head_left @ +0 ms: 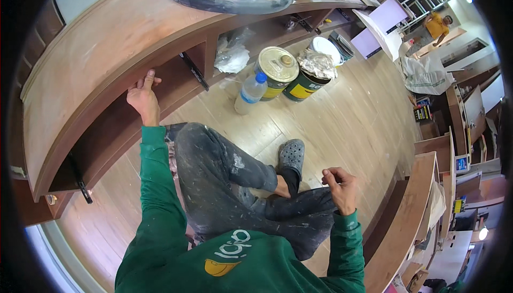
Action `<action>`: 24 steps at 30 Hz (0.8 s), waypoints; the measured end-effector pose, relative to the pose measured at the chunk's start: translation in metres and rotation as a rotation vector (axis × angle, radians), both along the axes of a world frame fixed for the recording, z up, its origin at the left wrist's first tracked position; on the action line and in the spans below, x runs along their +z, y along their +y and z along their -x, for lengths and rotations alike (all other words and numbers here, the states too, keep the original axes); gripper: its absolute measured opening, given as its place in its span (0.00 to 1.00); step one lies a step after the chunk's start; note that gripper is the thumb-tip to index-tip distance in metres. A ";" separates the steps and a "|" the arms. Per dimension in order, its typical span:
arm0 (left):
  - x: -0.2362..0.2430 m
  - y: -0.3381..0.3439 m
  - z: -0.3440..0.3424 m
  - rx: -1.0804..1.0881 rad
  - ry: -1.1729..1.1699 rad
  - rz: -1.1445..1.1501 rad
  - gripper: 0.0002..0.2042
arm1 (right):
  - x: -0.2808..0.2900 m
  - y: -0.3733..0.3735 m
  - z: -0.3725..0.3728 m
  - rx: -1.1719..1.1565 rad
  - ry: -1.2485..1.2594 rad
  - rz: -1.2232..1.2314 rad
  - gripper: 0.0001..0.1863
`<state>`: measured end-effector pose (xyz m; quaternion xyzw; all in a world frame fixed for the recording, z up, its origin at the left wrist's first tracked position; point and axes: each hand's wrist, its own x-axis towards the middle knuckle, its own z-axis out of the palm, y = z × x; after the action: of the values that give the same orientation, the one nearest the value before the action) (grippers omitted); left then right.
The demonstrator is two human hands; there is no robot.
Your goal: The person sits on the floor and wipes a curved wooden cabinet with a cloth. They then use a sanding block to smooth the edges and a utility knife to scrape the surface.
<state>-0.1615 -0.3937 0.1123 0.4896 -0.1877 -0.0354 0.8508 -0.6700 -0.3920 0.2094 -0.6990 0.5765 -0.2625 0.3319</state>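
My left hand [143, 94] is at the front edge of a long wooden cabinet [64, 127], by an open drawer bay. Its fingers are curled in, the thumb pointing up; anything between them is hidden. Over my bent leg hangs my right hand [342, 189], closed loosely, with nothing visible in it. Black drawer runners [193, 71] stick out of the cabinet's bays. On top of the cabinet lies a dusty grey steering-wheel-shaped piece [230, 5].
Beyond my knees stand a capped water bottle [250, 94], a paint can [278, 68] and another can [303, 86] topped with crumpled cloth. A wooden unit [403, 213] curves along the right. Far off, a person in yellow [437, 27] stands near scaffolding.
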 end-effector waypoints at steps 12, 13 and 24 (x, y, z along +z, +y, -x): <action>-0.010 0.007 -0.008 -0.053 -0.017 0.001 0.13 | -0.062 0.005 -0.001 -0.001 0.028 -0.208 0.14; -0.004 0.007 -0.004 -0.040 0.002 0.040 0.13 | -0.064 0.006 -0.001 -0.002 0.045 -0.212 0.14; -0.014 -0.007 0.000 0.019 0.016 -0.011 0.12 | -0.083 0.009 -0.004 0.056 0.032 -0.230 0.13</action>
<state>-0.1612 -0.4009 0.0986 0.4955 -0.1759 -0.0324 0.8500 -0.6663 -0.3827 0.1267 -0.6763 0.5882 -0.1743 0.4078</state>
